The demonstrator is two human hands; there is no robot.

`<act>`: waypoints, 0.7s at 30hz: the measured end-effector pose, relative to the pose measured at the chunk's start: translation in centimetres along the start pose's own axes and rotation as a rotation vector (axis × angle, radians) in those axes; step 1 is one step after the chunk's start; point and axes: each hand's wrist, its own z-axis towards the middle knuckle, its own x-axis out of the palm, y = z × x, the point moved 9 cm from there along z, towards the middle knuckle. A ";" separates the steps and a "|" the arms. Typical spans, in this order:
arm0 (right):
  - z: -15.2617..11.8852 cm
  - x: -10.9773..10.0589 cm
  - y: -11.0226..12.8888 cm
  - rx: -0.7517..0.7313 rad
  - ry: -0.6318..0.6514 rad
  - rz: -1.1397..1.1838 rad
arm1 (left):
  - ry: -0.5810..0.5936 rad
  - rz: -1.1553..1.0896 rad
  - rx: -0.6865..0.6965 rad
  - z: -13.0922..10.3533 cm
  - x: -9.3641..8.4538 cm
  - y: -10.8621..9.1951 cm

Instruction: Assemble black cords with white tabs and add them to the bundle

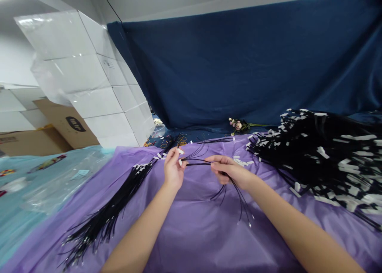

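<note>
Between my hands, over the purple cloth (191,221), a few thin black cords (198,162) are stretched. My left hand (174,167) is closed on their end, where small white tags show at the fingertips. The fingers of my right hand (223,168) are wrapped round the same cords, whose loose ends hang below it. Left of my left hand lies a long bundle of black cords (119,201) with white tags at its upper end. A large heap of black cords with white tags (322,153) lies to the right.
White boxes (98,82) are stacked at the back left, beside an open brown carton (64,121). A clear plastic bag (68,185) lies on the light blue cloth (18,225). Artificial flowers (237,125) lie before the dark blue curtain (238,66).
</note>
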 end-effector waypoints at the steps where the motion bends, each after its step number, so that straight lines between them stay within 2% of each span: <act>1: 0.1 -0.2 0.1 -0.026 -0.024 0.024 | -0.008 -0.009 0.016 0.3 -0.2 -0.3; 8: 0.5 -1.8 1.2 -0.120 -0.132 -0.007 | -0.026 -0.056 0.084 1.6 -1.5 -1.6; 11: 0.5 -2.9 1.7 -0.146 -0.181 -0.126 | -0.023 -0.045 0.084 1.7 -1.5 -1.6; 13: 0.3 -3.6 2.5 -0.200 -0.215 -0.349 | -0.020 -0.014 0.083 1.6 -1.4 -1.4; 17: -0.6 -3.7 4.2 -0.331 -0.298 -1.150 | -0.023 0.107 0.049 1.4 -1.2 -0.5; 19: -0.5 -3.6 3.6 -0.284 -0.280 -1.474 | -0.011 0.174 0.017 1.3 -1.1 0.1; 21: -0.3 -3.5 2.5 -0.212 -0.217 -1.640 | -0.006 0.223 -0.010 1.2 -1.2 0.7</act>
